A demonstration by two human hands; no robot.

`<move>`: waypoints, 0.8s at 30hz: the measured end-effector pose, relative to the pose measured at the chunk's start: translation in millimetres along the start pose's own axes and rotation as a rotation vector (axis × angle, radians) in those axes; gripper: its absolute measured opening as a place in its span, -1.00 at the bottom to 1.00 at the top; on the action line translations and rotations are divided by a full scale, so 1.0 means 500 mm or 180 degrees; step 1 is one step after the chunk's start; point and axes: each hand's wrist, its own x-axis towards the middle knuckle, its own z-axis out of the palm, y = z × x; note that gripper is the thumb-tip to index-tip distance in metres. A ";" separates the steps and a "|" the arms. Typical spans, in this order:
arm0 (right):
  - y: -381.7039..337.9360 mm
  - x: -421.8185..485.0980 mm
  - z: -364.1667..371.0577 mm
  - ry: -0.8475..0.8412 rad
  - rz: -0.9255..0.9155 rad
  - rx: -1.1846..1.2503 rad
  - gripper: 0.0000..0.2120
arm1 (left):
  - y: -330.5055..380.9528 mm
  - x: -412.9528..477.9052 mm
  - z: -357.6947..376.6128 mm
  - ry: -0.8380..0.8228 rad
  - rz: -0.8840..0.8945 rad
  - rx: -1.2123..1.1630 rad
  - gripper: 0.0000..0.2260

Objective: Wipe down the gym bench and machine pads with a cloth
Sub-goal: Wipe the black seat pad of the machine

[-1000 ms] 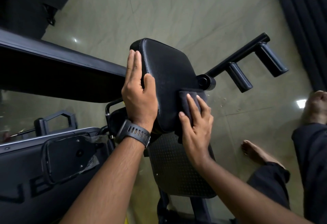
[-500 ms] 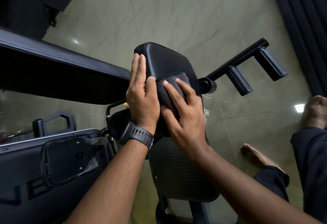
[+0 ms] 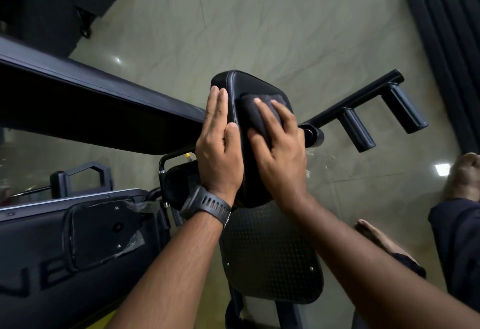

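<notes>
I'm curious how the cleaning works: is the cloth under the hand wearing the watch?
No, the cloth lies under the right hand, while the left hand with the watch rests bare on the pad's edge.

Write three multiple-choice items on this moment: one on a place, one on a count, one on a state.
1. Where is the cloth?
A. on the floor
B. on the upper part of the black pad, under the right hand
C. on the person's leg

2. How many short handles stick out from the black bar?
A. one
B. two
C. four

3. How does the left hand lie?
A. fingers straight, flat against the pad's left edge
B. clenched in a fist
C. pinching the cloth

Answers:
1 B: the right hand's spread fingers press the cloth onto the pad.
2 B: two handles show, side by side.
3 A: its fingers run straight along the pad's edge and hold nothing.
</notes>
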 end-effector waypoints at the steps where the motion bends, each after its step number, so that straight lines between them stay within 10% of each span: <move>1: 0.019 0.015 -0.001 0.0024 0.0240 0.0039 -0.52 | 0.000 0.000 0.001 0.0019 -0.0017 -0.0010 -0.54; 4: 0.046 -0.003 0.005 -0.0001 0.0900 0.0186 -0.56 | -0.001 -0.003 0.002 0.0026 -0.0025 0.0014 -0.54; 12: -0.015 0.080 0.004 -0.0202 -0.0425 0.0011 -0.50 | -0.004 -0.010 -0.003 -0.0070 -0.0023 -0.0075 -0.52; 18: 0.050 0.084 0.002 -0.0159 0.0939 0.0061 -0.56 | -0.001 -0.006 -0.004 -0.0064 0.0020 -0.0025 -0.51; 24: 0.023 0.150 0.016 -0.0385 -0.0269 0.0005 -0.52 | -0.003 -0.010 -0.001 -0.0058 -0.0085 -0.0045 -0.50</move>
